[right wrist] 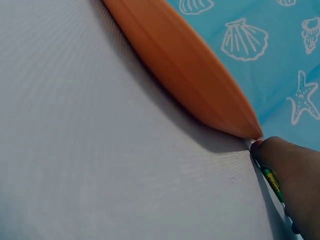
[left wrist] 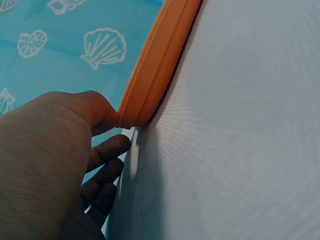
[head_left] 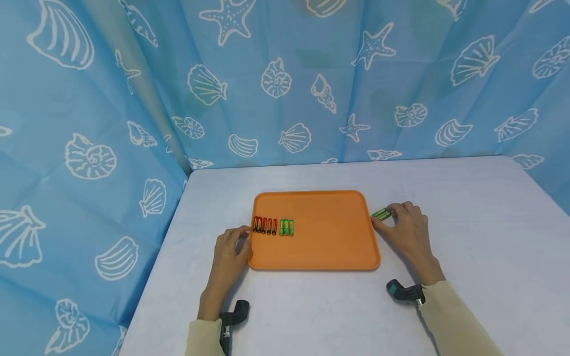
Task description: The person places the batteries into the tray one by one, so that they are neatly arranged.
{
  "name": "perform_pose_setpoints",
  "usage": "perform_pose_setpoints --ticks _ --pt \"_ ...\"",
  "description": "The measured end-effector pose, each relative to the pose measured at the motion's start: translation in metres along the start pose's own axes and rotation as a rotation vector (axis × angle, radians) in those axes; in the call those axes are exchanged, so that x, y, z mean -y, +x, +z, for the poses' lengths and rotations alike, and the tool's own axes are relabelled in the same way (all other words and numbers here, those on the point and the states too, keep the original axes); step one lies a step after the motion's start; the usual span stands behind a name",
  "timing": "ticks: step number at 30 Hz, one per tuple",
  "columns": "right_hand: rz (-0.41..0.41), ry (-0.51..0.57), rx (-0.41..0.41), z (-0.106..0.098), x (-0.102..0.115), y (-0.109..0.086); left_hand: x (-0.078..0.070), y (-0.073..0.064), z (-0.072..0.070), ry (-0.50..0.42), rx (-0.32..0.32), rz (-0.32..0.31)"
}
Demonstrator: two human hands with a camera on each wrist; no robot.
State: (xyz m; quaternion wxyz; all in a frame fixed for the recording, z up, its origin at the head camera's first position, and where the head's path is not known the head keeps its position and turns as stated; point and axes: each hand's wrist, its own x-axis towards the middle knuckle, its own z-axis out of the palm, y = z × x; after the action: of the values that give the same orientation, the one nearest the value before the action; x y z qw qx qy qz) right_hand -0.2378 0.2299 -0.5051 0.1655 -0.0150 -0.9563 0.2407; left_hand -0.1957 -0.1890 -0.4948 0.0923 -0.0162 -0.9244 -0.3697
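Observation:
An orange tray (head_left: 329, 232) lies on the white-covered table. Inside its left end is a row of several red and black batteries (head_left: 264, 225), with three green batteries (head_left: 286, 227) standing beside them in the same row. My left hand (head_left: 229, 257) is at the tray's left edge, its thumb (left wrist: 102, 117) touching the rim and the other fingers loosely bent below. Just outside the right edge, my right hand (head_left: 407, 230) holds a small group of green batteries (head_left: 381, 214) between thumb and fingers. In the right wrist view the thumb hides most of that group, leaving one green battery (right wrist: 271, 182) partly visible.
A white cloth (head_left: 311, 311) covers the table. Blue curtains with white shell prints (head_left: 285, 99) hang behind and to the left. Each wrist wears a black camera mount, the left one (head_left: 236, 312) and the right one (head_left: 405, 291) both over the table.

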Motion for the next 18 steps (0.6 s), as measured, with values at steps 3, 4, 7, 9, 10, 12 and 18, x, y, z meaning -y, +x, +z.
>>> perform_pose_setpoints --ticks 3,4,7,9,10,12,18 --pt "0.003 0.007 0.005 0.0010 -0.0005 0.0008 -0.0009 -0.0002 0.0004 0.007 0.001 -0.004" --pt "0.003 0.008 0.005 0.0011 -0.0003 0.0015 -0.0012 -0.0005 0.0002 0.009 0.001 -0.008" --pt "0.007 0.017 0.013 0.0020 0.0002 0.0029 -0.0012 -0.0007 -0.0001 0.009 0.001 -0.016" --pt "0.013 0.021 0.020 0.0024 0.0002 0.0031 -0.0012 -0.0007 0.0001 0.007 0.001 -0.019" --pt "0.016 0.021 0.023 0.0027 0.0002 0.0029 -0.0011 -0.0008 0.0003 0.007 0.001 -0.018" --pt "0.020 0.024 0.025 0.0033 -0.0001 0.0024 -0.0008 -0.0010 0.0006 0.004 0.001 -0.014" --pt "0.027 0.044 0.022 0.0022 -0.0007 0.0008 -0.0005 -0.0007 0.0017 0.006 -0.005 -0.001"
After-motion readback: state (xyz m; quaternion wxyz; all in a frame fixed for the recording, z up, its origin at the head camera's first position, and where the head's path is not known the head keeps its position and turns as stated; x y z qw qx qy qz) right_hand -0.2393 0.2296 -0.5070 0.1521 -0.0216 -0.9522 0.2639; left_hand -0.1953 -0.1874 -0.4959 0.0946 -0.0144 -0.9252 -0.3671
